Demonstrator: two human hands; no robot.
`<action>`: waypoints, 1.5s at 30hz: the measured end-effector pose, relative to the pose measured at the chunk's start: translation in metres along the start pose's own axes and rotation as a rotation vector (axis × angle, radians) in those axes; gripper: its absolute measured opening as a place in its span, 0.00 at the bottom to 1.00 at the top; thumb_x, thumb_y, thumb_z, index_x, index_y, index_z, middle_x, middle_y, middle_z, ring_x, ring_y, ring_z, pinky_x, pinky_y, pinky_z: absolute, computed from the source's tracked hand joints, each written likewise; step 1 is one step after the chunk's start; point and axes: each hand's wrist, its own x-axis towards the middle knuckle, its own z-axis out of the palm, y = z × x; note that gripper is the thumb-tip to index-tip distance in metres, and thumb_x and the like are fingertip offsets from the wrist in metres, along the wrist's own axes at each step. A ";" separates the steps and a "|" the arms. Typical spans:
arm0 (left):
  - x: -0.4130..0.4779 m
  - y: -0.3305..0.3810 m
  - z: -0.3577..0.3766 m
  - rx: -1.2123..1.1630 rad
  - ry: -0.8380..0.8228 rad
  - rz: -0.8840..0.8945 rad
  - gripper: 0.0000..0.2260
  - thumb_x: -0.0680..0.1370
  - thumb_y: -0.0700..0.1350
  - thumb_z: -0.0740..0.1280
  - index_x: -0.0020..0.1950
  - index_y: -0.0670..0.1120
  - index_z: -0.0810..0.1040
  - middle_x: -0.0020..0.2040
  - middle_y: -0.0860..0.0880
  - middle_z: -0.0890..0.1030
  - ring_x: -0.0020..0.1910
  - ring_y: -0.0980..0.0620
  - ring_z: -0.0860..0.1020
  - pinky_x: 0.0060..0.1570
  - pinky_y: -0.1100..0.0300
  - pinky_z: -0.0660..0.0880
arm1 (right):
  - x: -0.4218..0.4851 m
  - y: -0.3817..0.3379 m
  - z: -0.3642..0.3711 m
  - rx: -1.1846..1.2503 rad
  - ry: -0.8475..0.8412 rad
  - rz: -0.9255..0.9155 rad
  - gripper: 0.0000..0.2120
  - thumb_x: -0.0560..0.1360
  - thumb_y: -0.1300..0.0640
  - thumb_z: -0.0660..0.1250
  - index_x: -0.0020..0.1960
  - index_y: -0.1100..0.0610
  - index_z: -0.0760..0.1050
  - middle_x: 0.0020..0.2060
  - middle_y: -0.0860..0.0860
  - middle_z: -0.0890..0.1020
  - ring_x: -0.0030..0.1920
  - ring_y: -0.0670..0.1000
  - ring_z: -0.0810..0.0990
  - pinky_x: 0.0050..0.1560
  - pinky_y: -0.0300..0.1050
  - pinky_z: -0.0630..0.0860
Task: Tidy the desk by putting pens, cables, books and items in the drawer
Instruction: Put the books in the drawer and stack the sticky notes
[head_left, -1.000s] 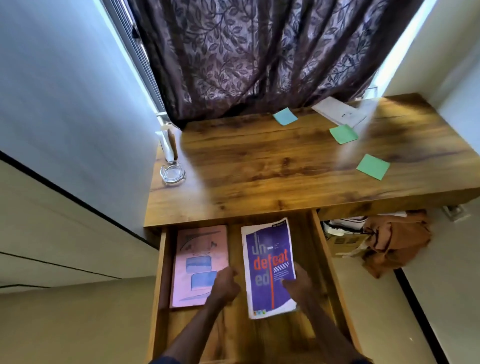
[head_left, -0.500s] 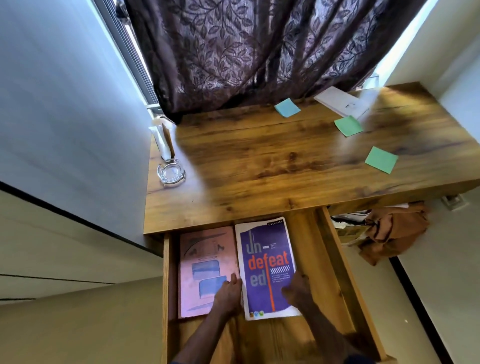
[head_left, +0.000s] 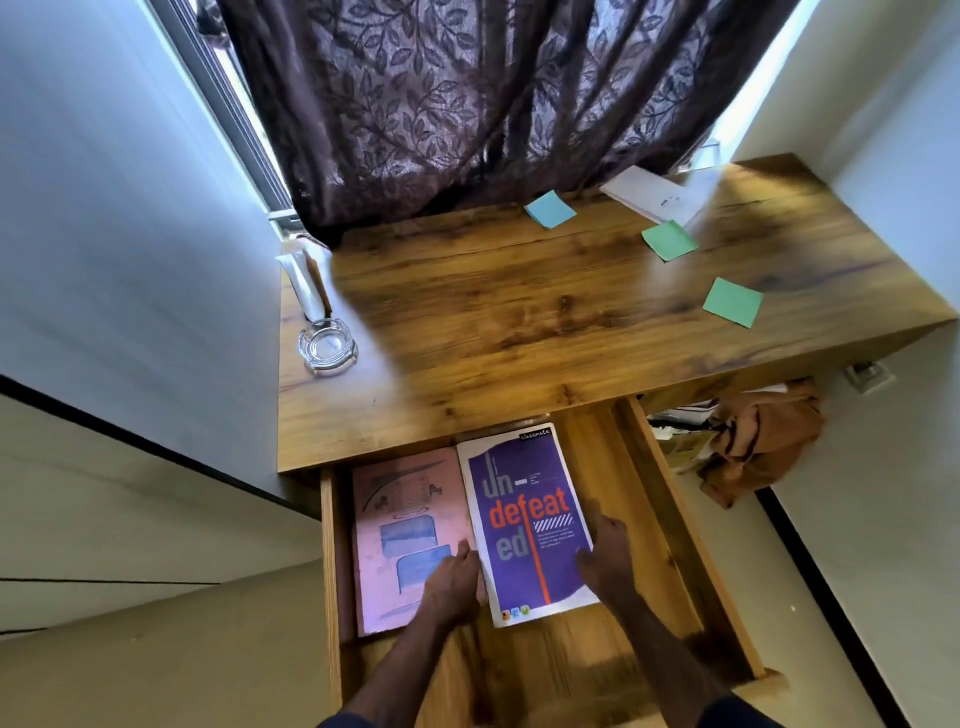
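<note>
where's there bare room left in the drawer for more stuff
Bare drawer floor runs between the purple notebook and the right wall, and across its near end. The left side is crowded: pink book and notebook lie side by side, left hand and right hand on them.

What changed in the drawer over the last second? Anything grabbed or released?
The purple notebook slid left and straightened in the drawer. Its left edge now meets the pink book, where a gap showed before. The left hand and right hand stayed at its lower edges; nothing newly taken or let go. The pink book, sticky notes and glass ashtray have not moved.
</note>
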 end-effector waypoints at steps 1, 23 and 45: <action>-0.005 0.002 -0.001 -0.028 0.002 -0.003 0.30 0.77 0.46 0.70 0.76 0.45 0.61 0.76 0.44 0.66 0.69 0.44 0.72 0.66 0.51 0.74 | -0.008 -0.001 -0.005 0.024 0.032 -0.018 0.24 0.70 0.56 0.76 0.64 0.54 0.74 0.55 0.48 0.80 0.56 0.48 0.77 0.45 0.33 0.75; -0.008 0.182 0.000 -0.190 0.233 0.308 0.15 0.70 0.45 0.61 0.48 0.40 0.84 0.47 0.42 0.85 0.47 0.44 0.84 0.46 0.55 0.80 | -0.080 0.057 -0.198 0.096 0.212 -0.285 0.11 0.74 0.64 0.70 0.53 0.51 0.82 0.49 0.44 0.82 0.50 0.43 0.80 0.47 0.35 0.75; 0.035 0.518 0.041 -0.254 0.171 0.280 0.12 0.76 0.40 0.65 0.57 0.46 0.83 0.58 0.47 0.83 0.56 0.50 0.80 0.56 0.58 0.77 | -0.041 0.248 -0.423 -0.036 0.038 -0.262 0.09 0.74 0.70 0.67 0.51 0.63 0.84 0.46 0.52 0.84 0.46 0.46 0.79 0.42 0.19 0.68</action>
